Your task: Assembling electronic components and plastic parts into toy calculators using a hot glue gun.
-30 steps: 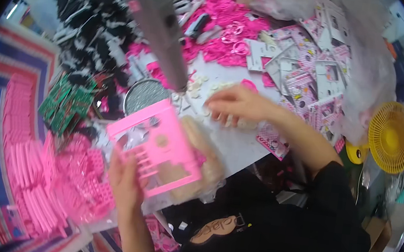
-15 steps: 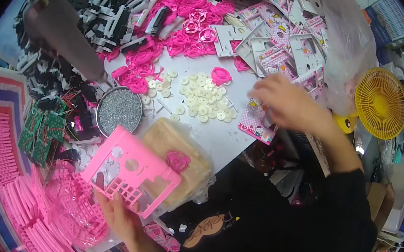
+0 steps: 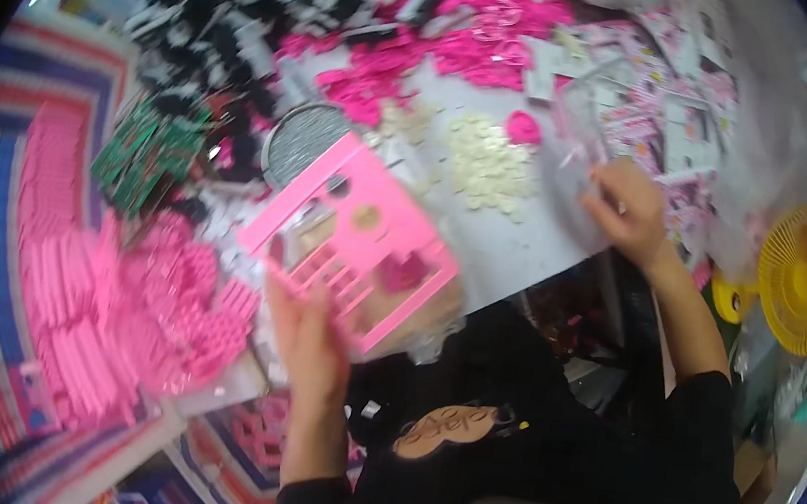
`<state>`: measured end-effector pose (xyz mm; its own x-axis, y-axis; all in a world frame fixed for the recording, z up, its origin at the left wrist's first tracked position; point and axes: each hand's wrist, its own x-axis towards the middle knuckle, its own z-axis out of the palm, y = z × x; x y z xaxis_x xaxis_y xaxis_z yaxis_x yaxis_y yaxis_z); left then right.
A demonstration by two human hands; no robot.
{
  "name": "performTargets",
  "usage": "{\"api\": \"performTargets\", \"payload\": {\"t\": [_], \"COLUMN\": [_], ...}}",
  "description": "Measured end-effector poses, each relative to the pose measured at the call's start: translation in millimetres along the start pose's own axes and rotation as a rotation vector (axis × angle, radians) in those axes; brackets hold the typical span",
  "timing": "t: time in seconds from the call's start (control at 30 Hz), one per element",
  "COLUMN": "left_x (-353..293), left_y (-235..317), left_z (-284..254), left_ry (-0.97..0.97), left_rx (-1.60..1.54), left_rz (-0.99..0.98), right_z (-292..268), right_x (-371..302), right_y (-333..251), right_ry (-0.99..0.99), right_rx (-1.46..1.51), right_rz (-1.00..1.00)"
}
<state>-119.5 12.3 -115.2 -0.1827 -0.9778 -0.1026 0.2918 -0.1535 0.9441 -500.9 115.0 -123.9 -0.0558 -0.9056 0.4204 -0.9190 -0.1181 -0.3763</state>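
Holding the pink plastic tray (image 3: 349, 245) by its near edge, the left hand (image 3: 307, 336) has lifted it higher above the counter (image 3: 536, 243). The right hand (image 3: 630, 214) now pinches a clear bag (image 3: 584, 138) beside the white buttons (image 3: 490, 162).

A tray (image 3: 354, 246) lies left of the buttons (image 3: 489, 167) on the table (image 3: 536, 243).
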Motion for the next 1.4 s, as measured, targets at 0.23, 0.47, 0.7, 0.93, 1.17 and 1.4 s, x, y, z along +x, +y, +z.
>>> {"api": "performTargets", "payload": {"t": [0.23,0.47,0.7,0.93,1.17,1.4], "left_x": [-4.7,-8.5,-5.7,6.3,7.3,-3.8], "left_y": [-14.2,-22.2,-10.5,10.7,33.1,40.1], "left_z": [42.7,15.9,7.7,-3.3,7.4,-6.8], "left_ry": [0.0,-0.007,-0.081,0.14,0.038,0.102], "left_rx": [-0.102,-0.26,-0.142,1.072,1.035,0.756], "left_rz": [0.193,-0.012,0.047,0.657,0.715,0.653], "right_z": [28.6,34.5,82.5,94.7,96.6,98.8], "right_x": [84.1,93.6,87.1,74.9,83.5,84.8], "right_y": [-167.7,-186.7,-148.7,-185.0,-194.6,-191.1], "right_ry": [-0.087,-0.082,-0.391,-0.271,-0.249,-0.284], "right_rx": [0.726,0.431,1.487,1.442,1.256,1.387], "right_rz": [-0.041,-0.372,0.454,0.292,0.19,0.213]}}
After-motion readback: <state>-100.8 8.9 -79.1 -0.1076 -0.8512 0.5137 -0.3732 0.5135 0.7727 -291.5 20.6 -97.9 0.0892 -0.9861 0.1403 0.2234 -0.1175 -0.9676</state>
